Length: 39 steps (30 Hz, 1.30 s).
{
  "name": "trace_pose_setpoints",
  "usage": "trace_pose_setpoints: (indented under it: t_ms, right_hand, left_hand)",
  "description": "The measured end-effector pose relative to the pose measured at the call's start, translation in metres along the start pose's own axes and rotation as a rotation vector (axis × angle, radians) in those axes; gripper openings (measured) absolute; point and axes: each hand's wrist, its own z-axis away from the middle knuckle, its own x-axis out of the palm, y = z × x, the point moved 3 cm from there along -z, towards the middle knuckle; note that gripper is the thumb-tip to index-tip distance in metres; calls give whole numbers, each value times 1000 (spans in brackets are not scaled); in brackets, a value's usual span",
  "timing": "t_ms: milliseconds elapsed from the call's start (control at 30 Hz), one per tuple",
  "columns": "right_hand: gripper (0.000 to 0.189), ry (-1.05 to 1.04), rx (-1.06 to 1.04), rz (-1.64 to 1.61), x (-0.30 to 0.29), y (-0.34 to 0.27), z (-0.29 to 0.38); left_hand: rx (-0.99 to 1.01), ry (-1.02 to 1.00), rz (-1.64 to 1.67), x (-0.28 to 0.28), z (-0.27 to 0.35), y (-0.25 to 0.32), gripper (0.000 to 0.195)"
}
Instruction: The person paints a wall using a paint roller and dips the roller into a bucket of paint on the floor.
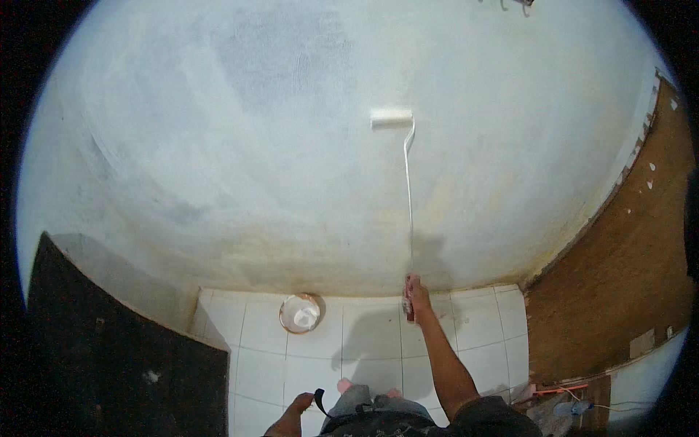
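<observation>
A paint roller with a long thin metal frame and a white roller sleeve is in my right hand. My fingers are wrapped around its reddish handle. The sleeve lies against the pale, patchily painted wall, right of a greyer patch. My left hand is low, beside my body, next to the end of a black strap; whether it grips the strap is unclear. On the floor at the foot of the wall stands a round bucket with white paint inside.
White floor tiles run between my feet and the wall. To the left is a dark panel; to the right, a brown board with white spots. Cables and a clear plastic bottle lie at lower right. Hooks hang high on the wall.
</observation>
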Motion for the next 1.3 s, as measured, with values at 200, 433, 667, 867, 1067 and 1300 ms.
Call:
trace_pose_setpoints:
  t_ms: [200,433,667,867,1067,1300]
  right_hand:
    - [53,-147,-53,62,20,-62,-32]
    - [58,-12,184,196,-50,87,-20]
    - [57,162,558,195,-56,198,-50]
    - [56,102,733,394,34,319,-44]
    - [55,57,705,661,175,487,-83]
    - [57,52,986,634,245,553,-164]
  left_hand:
    - [-220,139,802,25,10,8,37]
    - [278,396,26,25,-5,-49,34]
    - [-446,95,752,-52,-61,-131,36]
    - [63,211,163,-78,-101,-229,40]
    - [-44,207,447,-110,-94,-360,37]
    - [-298,193,744,-131,-102,-445,36]
